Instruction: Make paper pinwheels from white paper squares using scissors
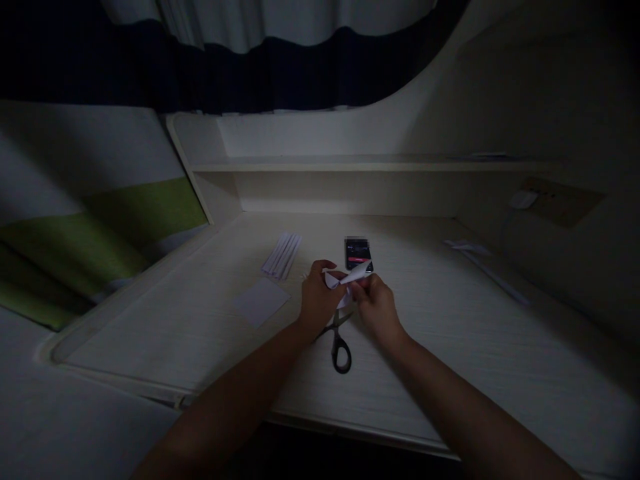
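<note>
Between my two hands is a folded piece of white paper (356,274), held above the desk. My left hand (320,293) is closed on its left part, thumb and fingers pinching it. On the right side, my right hand (376,303) grips the paper with bent fingers. Just below the hands lies a pair of scissors (342,353) with dark handles, its blades spread; my left wrist partly covers it. A phone (357,252) with a lit screen lies right behind the paper. To the left rest a flat square sheet of paper (261,301) and a pleated paper (282,255).
The light desk (200,333) has a raised left edge beside a striped curtain (150,207). A shelf (340,163) runs along the back. At the right lie some paper strips (493,273), below a plug (523,199) in the wall.
</note>
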The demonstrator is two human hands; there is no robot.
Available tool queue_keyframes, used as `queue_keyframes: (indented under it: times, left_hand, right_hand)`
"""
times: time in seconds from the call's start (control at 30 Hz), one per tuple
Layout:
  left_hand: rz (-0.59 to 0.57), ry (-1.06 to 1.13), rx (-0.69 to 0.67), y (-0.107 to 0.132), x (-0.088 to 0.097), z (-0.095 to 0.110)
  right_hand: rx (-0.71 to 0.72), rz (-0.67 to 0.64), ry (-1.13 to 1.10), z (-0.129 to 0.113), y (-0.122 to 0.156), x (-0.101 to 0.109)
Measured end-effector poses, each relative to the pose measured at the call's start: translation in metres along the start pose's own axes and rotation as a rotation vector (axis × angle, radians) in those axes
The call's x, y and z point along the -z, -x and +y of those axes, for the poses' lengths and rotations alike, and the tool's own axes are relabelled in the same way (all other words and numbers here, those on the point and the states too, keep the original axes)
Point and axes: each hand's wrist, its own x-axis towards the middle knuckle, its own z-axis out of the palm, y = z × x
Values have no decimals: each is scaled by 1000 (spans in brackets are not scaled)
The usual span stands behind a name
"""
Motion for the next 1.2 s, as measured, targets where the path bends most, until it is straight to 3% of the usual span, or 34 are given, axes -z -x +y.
queue_keyframes:
  times: [0.13, 0.4, 0.6, 0.77, 1.03, 1.13, 1.2]
  left_hand:
    - [29, -12, 17, 1, -2, 1]
    - [13, 40, 51, -1, -4, -6]
    - [4, 56, 64, -2, -5, -9]
    - [14, 95, 48, -1, -5, -9]
    - [33, 27, 14, 3, -5, 1]
    - [30, 18, 22, 4, -7, 2]
    - [28, 31, 23, 3, -8, 1]
  right_hand:
    - [63, 8, 92, 0, 2, -1]
    - [545, -53, 570, 4, 4, 2]
    - [650, -45, 648, 5, 2, 3]
    - [471, -31, 512, 3, 3, 3]
    - [-101, -40, -88, 4, -5, 1]
    - [-184, -55, -176, 5, -6, 1]
    - [-152, -49, -140, 3, -4, 1]
